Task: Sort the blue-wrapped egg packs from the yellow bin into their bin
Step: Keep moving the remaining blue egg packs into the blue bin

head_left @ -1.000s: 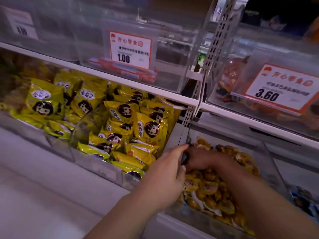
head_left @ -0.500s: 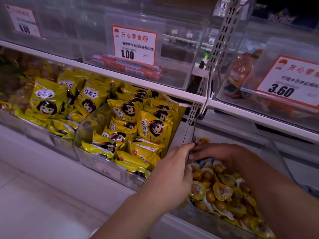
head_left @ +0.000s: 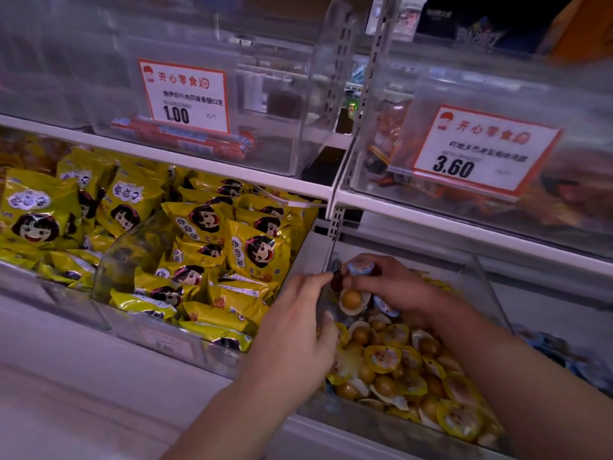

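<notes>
A clear bin [head_left: 487,280] on the lower shelf holds many yellow-wrapped egg packs [head_left: 398,363]. My right hand [head_left: 394,287] is at the back left of that bin and holds blue-wrapped egg packs [head_left: 360,267] at its fingertips; another blue-edged pack [head_left: 384,307] shows under the palm. My left hand [head_left: 298,336] grips the bin's clear left wall [head_left: 323,307], thumb inside and fingers curled over its top edge. A bin with blue packs [head_left: 564,353] shows dimly at the far right, behind my right forearm.
Left of the egg bin, clear bins hold yellow snack bags [head_left: 212,260] with a cartoon face. The upper shelf carries clear bins with price tags 1.00 [head_left: 184,94] and 3.60 [head_left: 481,151]. A slotted shelf upright [head_left: 341,104] rises between them.
My right hand has lifted slightly out of the yellow packs and now shows blue-wrapped packs at its fingertips. The left hand stays on the bin wall. The view has shifted a little.
</notes>
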Demonstrator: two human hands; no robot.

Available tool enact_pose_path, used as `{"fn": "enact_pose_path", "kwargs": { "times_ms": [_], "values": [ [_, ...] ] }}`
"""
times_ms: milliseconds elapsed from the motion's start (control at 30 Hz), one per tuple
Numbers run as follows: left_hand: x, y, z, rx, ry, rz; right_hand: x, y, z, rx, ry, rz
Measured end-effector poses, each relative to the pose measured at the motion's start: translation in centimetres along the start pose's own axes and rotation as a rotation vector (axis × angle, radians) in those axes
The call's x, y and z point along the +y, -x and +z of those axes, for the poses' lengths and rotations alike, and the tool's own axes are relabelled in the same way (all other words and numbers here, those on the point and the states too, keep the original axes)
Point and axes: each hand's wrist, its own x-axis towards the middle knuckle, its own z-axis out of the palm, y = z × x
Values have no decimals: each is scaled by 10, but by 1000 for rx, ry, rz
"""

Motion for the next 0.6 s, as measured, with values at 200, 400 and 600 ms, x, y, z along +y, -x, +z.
{"fn": "enact_pose_path", "kwargs": {
  "times_ms": [200, 400, 600],
  "values": [
    [34, -1, 21, 95, -3, 207, -4, 44, -30, 93, -422, 153],
    [39, 2, 64, -251, 50, 60, 6, 89, -24, 237, -859, 322],
    [33, 0, 76, -285, -196, 161, 29, 110, -22, 402, -909, 239]
  ]
}}
